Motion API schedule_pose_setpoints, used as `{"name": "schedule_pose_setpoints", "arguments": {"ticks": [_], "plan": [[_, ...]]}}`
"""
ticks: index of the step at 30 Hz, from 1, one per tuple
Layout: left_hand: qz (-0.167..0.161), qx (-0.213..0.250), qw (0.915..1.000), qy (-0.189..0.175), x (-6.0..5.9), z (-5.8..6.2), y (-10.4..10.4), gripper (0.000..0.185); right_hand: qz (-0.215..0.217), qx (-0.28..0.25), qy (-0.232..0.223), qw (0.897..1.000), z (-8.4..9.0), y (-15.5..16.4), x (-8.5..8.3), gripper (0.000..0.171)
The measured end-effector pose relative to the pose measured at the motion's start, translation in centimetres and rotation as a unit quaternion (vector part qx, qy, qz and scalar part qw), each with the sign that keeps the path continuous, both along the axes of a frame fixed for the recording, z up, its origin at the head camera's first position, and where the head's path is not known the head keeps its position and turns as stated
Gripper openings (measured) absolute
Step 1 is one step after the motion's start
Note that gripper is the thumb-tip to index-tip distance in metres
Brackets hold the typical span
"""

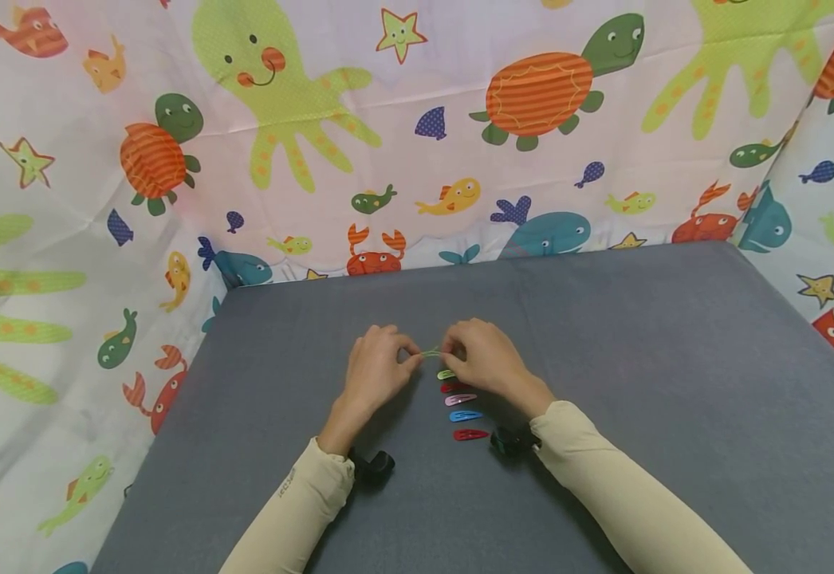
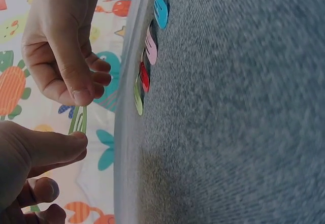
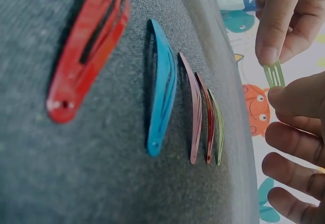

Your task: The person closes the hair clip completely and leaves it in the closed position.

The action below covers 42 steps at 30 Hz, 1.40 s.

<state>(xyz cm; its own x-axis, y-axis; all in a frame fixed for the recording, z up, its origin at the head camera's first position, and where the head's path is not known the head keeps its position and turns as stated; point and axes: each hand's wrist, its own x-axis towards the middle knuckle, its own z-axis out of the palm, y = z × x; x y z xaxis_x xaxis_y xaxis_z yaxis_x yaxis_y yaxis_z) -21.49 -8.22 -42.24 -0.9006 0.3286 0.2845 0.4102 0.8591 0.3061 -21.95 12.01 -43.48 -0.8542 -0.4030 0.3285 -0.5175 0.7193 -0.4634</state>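
A light green snap hair clip [image 2: 78,120] is stretched between both hands, above the table. My left hand [image 1: 379,365] pinches one end of it with thumb and forefinger. At the other end, the thumb and forefinger of my right hand [image 1: 487,360] pinch it too; its slotted middle shows in the right wrist view. Below the hands a column of snap clips lies on the table: a green clip [image 1: 446,374] farthest away, then a dark red clip [image 3: 207,117], a pink clip [image 1: 460,399], a blue clip [image 1: 466,415] and a red clip [image 1: 470,434] nearest me.
A grey cloth covers the table [image 1: 647,359]. Behind it and along both sides hangs a white curtain [image 1: 331,231] printed with sea animals. Each wrist wears a small black camera, the right camera [image 1: 509,441] close beside the nearest red clip.
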Motion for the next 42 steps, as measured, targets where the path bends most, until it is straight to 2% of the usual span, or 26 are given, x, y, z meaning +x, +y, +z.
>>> {"name": "schedule_pose_setpoints", "arguments": {"ticks": [6,13,19,26,30,35,42], "plan": [[-0.015,0.005,0.9999,-0.003,0.2,0.1,0.3,0.007,-0.015,-0.013,0.001,1.000,-0.2,0.5,0.4,0.013],[-0.026,0.006,0.9997,-0.002,0.3,0.1,0.5,0.008,-0.033,-0.040,-0.034,0.998,-0.6,0.9,0.7,0.019],[-0.036,0.003,0.9994,0.002,0.4,0.2,0.6,0.008,0.001,-0.065,-0.050,0.997,-0.9,1.5,0.8,0.036],[-0.048,-0.001,0.9988,-0.002,0.5,0.4,0.7,0.008,0.044,-0.107,-0.054,0.992,-1.4,2.1,0.9,0.021],[-0.045,-0.003,0.9990,-0.008,0.5,0.5,0.7,0.008,0.048,-0.125,-0.054,0.989,-1.5,2.2,0.8,0.014],[-0.042,0.005,0.9990,-0.015,0.4,0.5,0.6,0.010,0.050,-0.143,-0.055,0.987,-1.4,2.3,0.7,0.013],[-0.057,0.017,0.9978,-0.031,0.4,0.6,0.6,0.012,0.053,-0.169,-0.071,0.982,-1.0,2.5,0.7,0.011]]}}
